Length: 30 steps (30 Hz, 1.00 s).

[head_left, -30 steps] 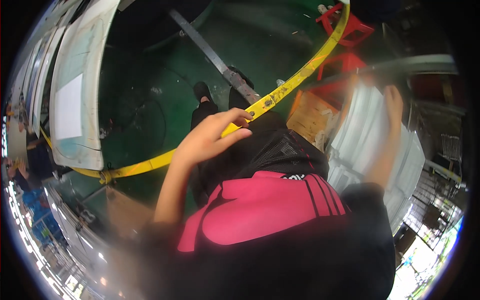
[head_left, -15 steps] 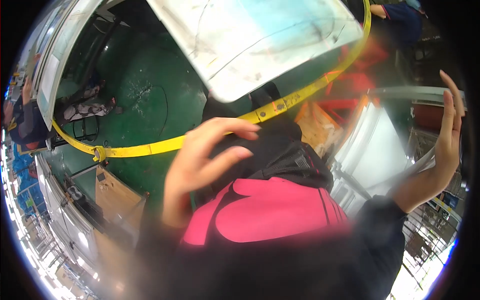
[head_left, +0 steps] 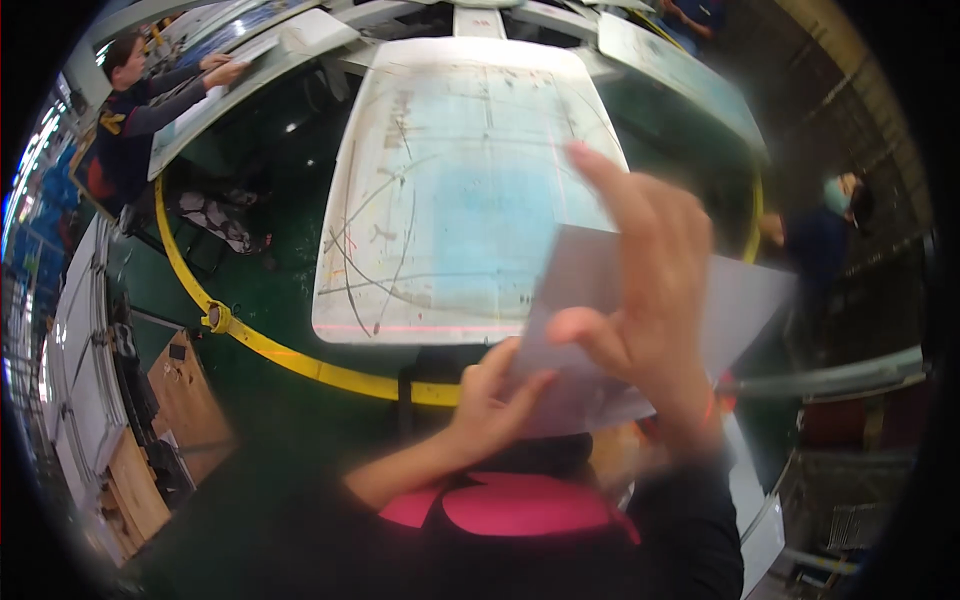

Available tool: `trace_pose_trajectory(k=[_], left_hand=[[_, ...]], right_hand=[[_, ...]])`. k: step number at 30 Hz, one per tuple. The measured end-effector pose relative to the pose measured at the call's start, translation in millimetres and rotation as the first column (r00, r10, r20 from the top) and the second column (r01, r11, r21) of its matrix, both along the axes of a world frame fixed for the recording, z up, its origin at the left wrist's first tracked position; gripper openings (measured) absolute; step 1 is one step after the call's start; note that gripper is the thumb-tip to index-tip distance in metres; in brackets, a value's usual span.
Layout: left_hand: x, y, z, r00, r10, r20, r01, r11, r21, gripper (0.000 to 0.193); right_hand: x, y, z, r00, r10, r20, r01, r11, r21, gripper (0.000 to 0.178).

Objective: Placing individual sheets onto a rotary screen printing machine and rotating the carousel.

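A thin grey sheet (head_left: 590,270) hangs tilted in front of me, over the near right corner of a white tabletop. My left hand (head_left: 490,408) grips its lower left edge, the thumb lying on the near face. My right hand (head_left: 665,285) is raised in front of the sheet, thumb and forefinger spread wide apart. It covers the sheet's middle, and whether it touches the sheet I cannot tell. Beyond the sheet lies the white tabletop (head_left: 385,215), with rounded corners, a pale blue patch and dark curved lines.
A yellow curved rail (head_left: 300,362) runs between me and the tabletop. At the left a person (head_left: 150,125) works at another white table (head_left: 285,50); another person (head_left: 825,225) is at the right. White panels (head_left: 88,330) and a wooden board (head_left: 185,395) stand at lower left.
My view has swung to the tabletop, now straight ahead. The grey sheet has come into view, with my left hand gripping it. My right hand has moved inward from the far right.
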<state>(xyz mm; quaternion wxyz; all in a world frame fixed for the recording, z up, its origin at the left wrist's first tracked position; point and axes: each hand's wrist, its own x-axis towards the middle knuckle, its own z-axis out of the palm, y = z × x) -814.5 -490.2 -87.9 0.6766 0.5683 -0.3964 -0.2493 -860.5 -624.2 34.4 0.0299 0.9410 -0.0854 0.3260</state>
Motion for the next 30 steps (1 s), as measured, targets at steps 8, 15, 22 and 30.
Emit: trace_pose_trajectory(k=[8, 15, 22, 30], left_hand=[[122.3, -13.2, -19.0, 0.899, 0.159, -0.408, -0.228, 0.965, -0.128, 0.038], [225.6, -70.3, -67.7, 0.833, 0.297, 0.468, -0.447, 0.858, 0.252, 0.066], [261.8, -68.4, -102.3, 0.783, -0.023, 0.621, -0.431, 0.700, 0.569, 0.066], [285.0, -64.2, -110.0, 0.553, -0.107, 0.826, -0.406, 0.832, 0.379, 0.059]], right_hand=[[-44.7, -104.6, -97.6, 0.905, -0.424, -0.031, 0.304, 0.594, 0.745, 0.072], [-2.8, -156.4, -194.1, 0.899, -0.437, 0.001, 0.213, 0.440, 0.872, 0.053], [36.8, -154.8, -218.3, 0.845, -0.526, -0.094, 0.433, 0.572, 0.697, 0.053], [56.7, -160.4, -214.8, 0.777, -0.592, -0.212, 0.580, 0.543, 0.608, 0.058]])
